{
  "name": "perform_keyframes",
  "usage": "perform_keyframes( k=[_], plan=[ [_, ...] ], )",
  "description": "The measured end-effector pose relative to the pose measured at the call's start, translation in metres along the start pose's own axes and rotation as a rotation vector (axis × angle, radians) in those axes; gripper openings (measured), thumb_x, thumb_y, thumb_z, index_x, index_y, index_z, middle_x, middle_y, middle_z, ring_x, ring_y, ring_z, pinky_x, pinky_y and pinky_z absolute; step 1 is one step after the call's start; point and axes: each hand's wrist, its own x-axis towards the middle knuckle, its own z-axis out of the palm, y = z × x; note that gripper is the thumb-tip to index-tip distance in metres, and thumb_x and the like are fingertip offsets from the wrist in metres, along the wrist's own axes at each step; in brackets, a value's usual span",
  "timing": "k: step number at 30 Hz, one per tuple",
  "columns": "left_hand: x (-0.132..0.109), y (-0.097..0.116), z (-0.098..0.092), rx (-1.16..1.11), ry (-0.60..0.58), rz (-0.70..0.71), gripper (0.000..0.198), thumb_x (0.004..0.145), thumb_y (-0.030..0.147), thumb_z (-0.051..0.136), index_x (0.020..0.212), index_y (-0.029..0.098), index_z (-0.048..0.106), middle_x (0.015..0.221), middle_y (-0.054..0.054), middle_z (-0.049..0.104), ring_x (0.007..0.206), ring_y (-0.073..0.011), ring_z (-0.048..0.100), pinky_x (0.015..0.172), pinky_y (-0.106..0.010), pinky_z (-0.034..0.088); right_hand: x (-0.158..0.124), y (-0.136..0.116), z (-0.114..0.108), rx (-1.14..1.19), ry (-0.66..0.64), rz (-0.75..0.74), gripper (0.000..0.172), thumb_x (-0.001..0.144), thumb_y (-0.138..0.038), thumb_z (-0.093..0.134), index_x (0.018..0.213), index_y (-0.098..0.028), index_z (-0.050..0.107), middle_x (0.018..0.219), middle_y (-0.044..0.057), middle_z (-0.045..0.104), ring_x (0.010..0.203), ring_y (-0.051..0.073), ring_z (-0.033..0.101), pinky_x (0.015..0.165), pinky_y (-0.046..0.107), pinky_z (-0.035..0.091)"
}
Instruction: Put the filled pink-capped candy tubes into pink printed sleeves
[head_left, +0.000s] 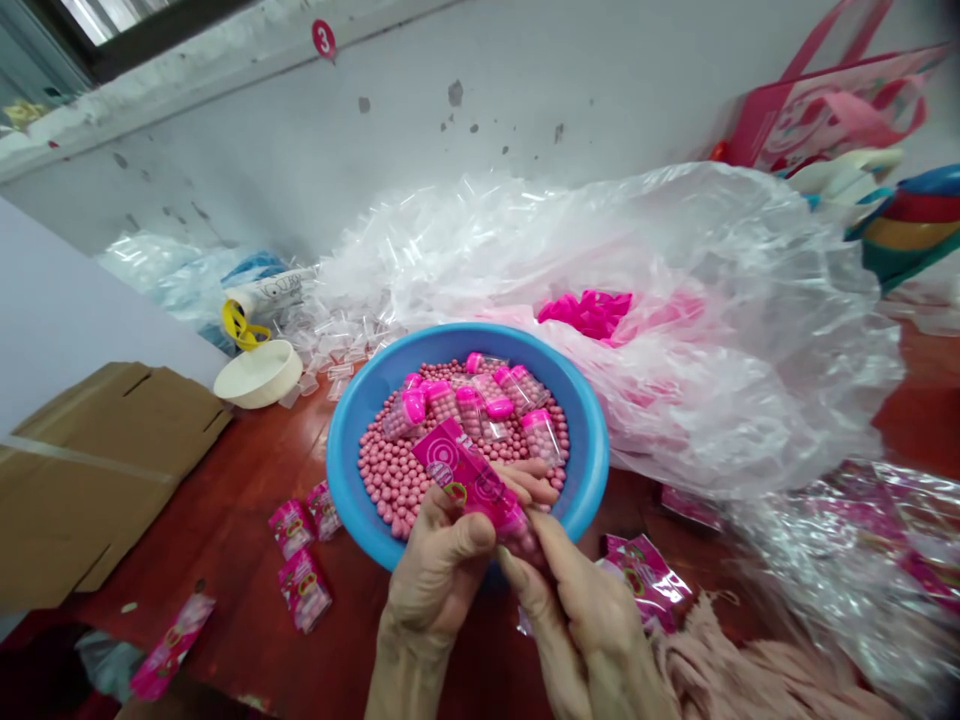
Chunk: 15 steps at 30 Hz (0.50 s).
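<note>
My left hand (439, 565) is closed on a pink printed packet (459, 470), held over the near rim of a blue basin (352, 470). My right hand (577, 600) pinches a small clear tube of pink beads (525, 535) at the packet's lower end. The basin is full of pink beads (390, 480), with several filled pink-capped tubes (480, 400) lying on top.
Three filled pink packets (300, 550) lie on the red table left of the basin, another (169, 650) nearer the corner. A cardboard box (90, 480) sits at left, a white bowl (259, 375) behind. Large clear plastic bags (712, 330) with empty tubes and pink caps (589, 312) fill the right.
</note>
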Motion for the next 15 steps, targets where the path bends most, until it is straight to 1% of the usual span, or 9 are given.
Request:
perform_keyframes(
  k=[1, 3, 6, 8, 10, 12, 13, 15],
  plan=[
    [0.000, 0.001, 0.000, 0.004, -0.016, -0.023, 0.028, 0.062, 0.039, 0.080, 0.077, 0.016, 0.077, 0.093, -0.013, 0.074, 0.097, -0.0320, 0.065, 0.081, -0.036, 0.051, 0.000, -0.001, -0.002, 0.017, -0.016, -0.012, 0.051, 0.095, -0.017, 0.038, 0.145, -0.022, 0.028, 0.130, 0.008, 0.061, 0.109, 0.020, 0.065, 0.086, 0.026, 0.054],
    [0.001, 0.000, 0.000, 0.016, 0.011, -0.063, 0.029, 0.057, 0.039, 0.083, 0.074, 0.016, 0.077, 0.087, -0.013, 0.075, 0.087, -0.0296, 0.067, 0.076, -0.034, 0.052, 0.000, 0.000, -0.003, 0.019, -0.017, -0.016, 0.047, 0.096, -0.019, 0.037, 0.142, -0.018, 0.033, 0.126, 0.010, 0.063, 0.104, 0.019, 0.067, 0.083, 0.023, 0.055],
    [0.006, -0.004, 0.003, 0.047, 0.132, -0.103, 0.026, 0.054, 0.030, 0.085, 0.073, 0.014, 0.078, 0.072, -0.009, 0.074, 0.062, -0.0192, 0.066, 0.062, -0.027, 0.052, 0.000, 0.005, 0.002, -0.067, -0.004, 0.035, 0.037, 0.096, -0.019, 0.037, 0.128, -0.005, 0.048, 0.109, 0.017, 0.071, 0.086, 0.021, 0.072, 0.076, 0.025, 0.056],
    [0.009, -0.007, 0.005, 0.064, 0.195, -0.116, 0.018, 0.058, 0.024, 0.084, 0.070, 0.013, 0.077, 0.061, -0.005, 0.071, 0.051, -0.0120, 0.061, 0.054, -0.021, 0.048, 0.000, 0.009, 0.005, -0.106, -0.020, 0.085, 0.035, 0.096, -0.020, 0.035, 0.118, -0.001, 0.055, 0.092, 0.018, 0.074, 0.070, 0.022, 0.073, 0.070, 0.026, 0.057],
    [0.010, -0.009, 0.006, 0.070, 0.213, -0.122, 0.011, 0.061, 0.020, 0.082, 0.067, 0.013, 0.075, 0.056, -0.002, 0.068, 0.048, -0.0083, 0.058, 0.051, -0.016, 0.046, 0.001, 0.011, 0.005, -0.103, -0.061, 0.133, 0.037, 0.096, -0.022, 0.035, 0.117, 0.000, 0.056, 0.082, 0.016, 0.074, 0.059, 0.020, 0.070, 0.065, 0.027, 0.057],
    [0.010, -0.010, 0.007, 0.071, 0.208, -0.123, 0.011, 0.062, 0.019, 0.082, 0.068, 0.013, 0.075, 0.057, -0.002, 0.068, 0.050, -0.0075, 0.058, 0.053, -0.015, 0.046, 0.004, 0.010, 0.003, -0.056, -0.070, 0.168, 0.036, 0.096, -0.024, 0.035, 0.119, -0.003, 0.055, 0.083, 0.014, 0.074, 0.059, 0.020, 0.070, 0.063, 0.026, 0.056],
    [0.009, -0.010, 0.007, 0.070, 0.195, -0.126, 0.015, 0.062, 0.022, 0.082, 0.071, 0.012, 0.076, 0.060, -0.003, 0.070, 0.051, -0.0086, 0.059, 0.054, -0.017, 0.047, 0.005, 0.009, 0.001, -0.014, -0.064, 0.184, 0.034, 0.096, -0.025, 0.036, 0.118, -0.007, 0.056, 0.086, 0.013, 0.074, 0.063, 0.019, 0.070, 0.064, 0.025, 0.055],
    [0.008, -0.010, 0.006, 0.050, 0.143, -0.134, 0.027, 0.065, 0.035, 0.080, 0.077, 0.011, 0.077, 0.068, -0.008, 0.072, 0.057, -0.0135, 0.062, 0.055, -0.021, 0.049, 0.009, 0.006, -0.002, 0.098, -0.034, 0.225, 0.027, 0.096, -0.027, 0.039, 0.110, -0.014, 0.059, 0.085, 0.008, 0.074, 0.069, 0.018, 0.071, 0.063, 0.022, 0.053]
  ],
)
